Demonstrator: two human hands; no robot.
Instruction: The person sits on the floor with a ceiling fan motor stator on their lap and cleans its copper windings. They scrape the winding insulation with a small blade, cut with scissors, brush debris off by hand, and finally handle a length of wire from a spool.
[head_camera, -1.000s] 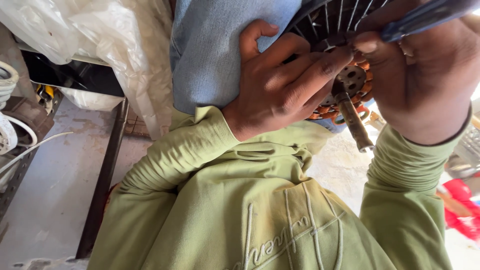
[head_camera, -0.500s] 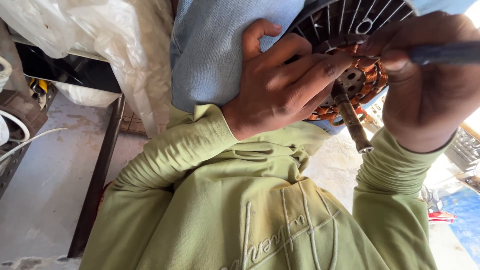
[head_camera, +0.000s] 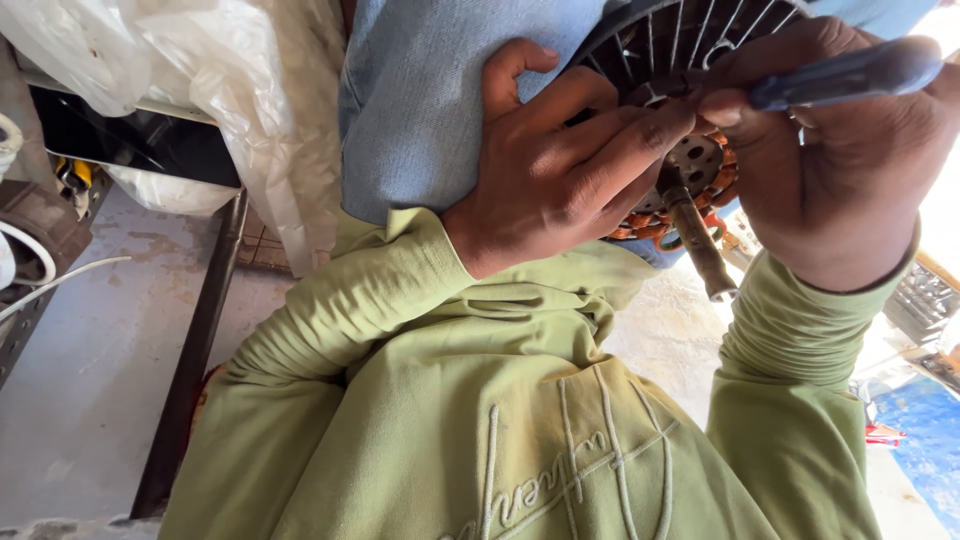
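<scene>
Against the blue-denim lap (head_camera: 440, 110) rests a round dark slotted motor housing with copper windings (head_camera: 690, 165) and a rusty steel shaft (head_camera: 695, 235). Left hand (head_camera: 560, 165) grips its rim, fingers curled. Right hand (head_camera: 830, 160) is closed around a blue-handled tool (head_camera: 850, 72), tip hidden.

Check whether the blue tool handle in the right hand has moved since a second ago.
Yes. Against the motor shaft, which has barely shifted in view, the blue tool handle in the right hand has dropped lower and lies flatter.
</scene>
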